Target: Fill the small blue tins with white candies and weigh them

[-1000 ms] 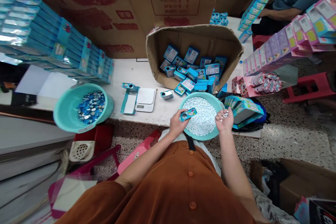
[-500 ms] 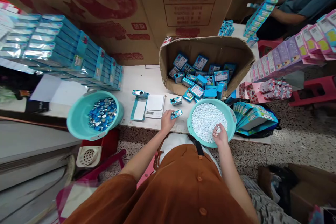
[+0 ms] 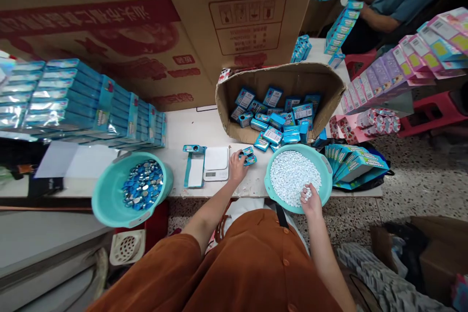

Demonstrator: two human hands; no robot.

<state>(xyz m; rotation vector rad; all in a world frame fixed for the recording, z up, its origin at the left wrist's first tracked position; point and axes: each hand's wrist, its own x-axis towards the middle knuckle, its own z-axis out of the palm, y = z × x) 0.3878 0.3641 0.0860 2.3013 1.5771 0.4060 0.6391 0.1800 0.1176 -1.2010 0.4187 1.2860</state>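
My left hand [image 3: 238,167] is closed at two small blue boxes with a round dark hole in them, side by side on the white table. Its fingers grip the nearer blue box [image 3: 250,160] and reach the edge of the farther blue box [image 3: 246,151]. My right hand [image 3: 312,201] is over the near side of a turquoise basin [image 3: 326,176], fingers curled around some white mint-like pellets. A heap of the same white pellets [image 3: 292,175] fills the basin. Left of my left hand lie a small white scale [image 3: 216,158] and an open blue box [image 3: 194,170].
A cut carton [image 3: 224,107] holds many small blue boxes. Another turquoise basin [image 3: 104,200] with blue and silver pieces stands at left. Stacked blue packs [image 3: 76,102] and large cartons [image 3: 175,24] line the back. A co-worker [image 3: 405,5] sits at far right.
My left hand has moved the blue box away from me, up beside the other one. My right hand stays at the pellets, fingers still curled. The camera view has shifted.
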